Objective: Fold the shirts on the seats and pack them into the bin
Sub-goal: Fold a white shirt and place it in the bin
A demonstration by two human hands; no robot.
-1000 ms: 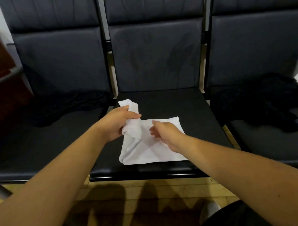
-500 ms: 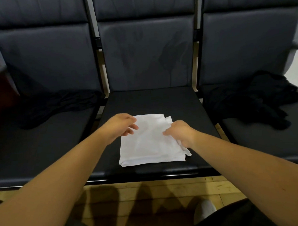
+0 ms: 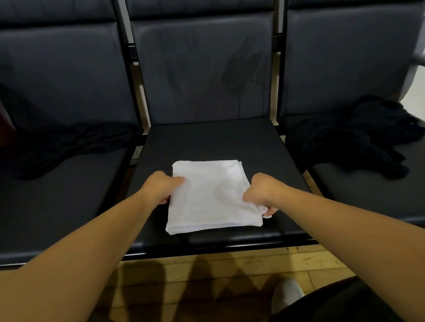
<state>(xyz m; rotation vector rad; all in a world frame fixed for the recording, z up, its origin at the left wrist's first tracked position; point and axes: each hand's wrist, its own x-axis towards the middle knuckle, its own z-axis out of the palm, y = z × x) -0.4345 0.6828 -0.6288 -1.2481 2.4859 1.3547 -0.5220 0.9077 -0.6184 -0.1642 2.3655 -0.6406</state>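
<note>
Gripping the folded white shirt [image 3: 209, 194] from both sides — that's what both hands are doing right now. The left hand [image 3: 163, 186] is closed on the shirt's left edge, thumb on top and fingers tucked under, and the right hand [image 3: 263, 191] is clamped the same way on the right edge near the front corner, with a bit of fabric poking out past its fingers. The shirt is a neat squarish stack lying on the middle seat [image 3: 213, 136] of a row of three dark padded seats, toward the front half of the cushion. A black shirt [image 3: 69, 146] lies spread out loose on the left seat [image 3: 51, 202], and another dark garment [image 3: 357, 134] sits crumpled in a heap on the right seat [image 3: 376, 193] — both unfolded, both well apart from the white one. Below the seat edge you can see a wooden floor [image 3: 210, 269] and the tip of a light shoe [image 3: 287, 294]. No bin is visible in this shot.
</note>
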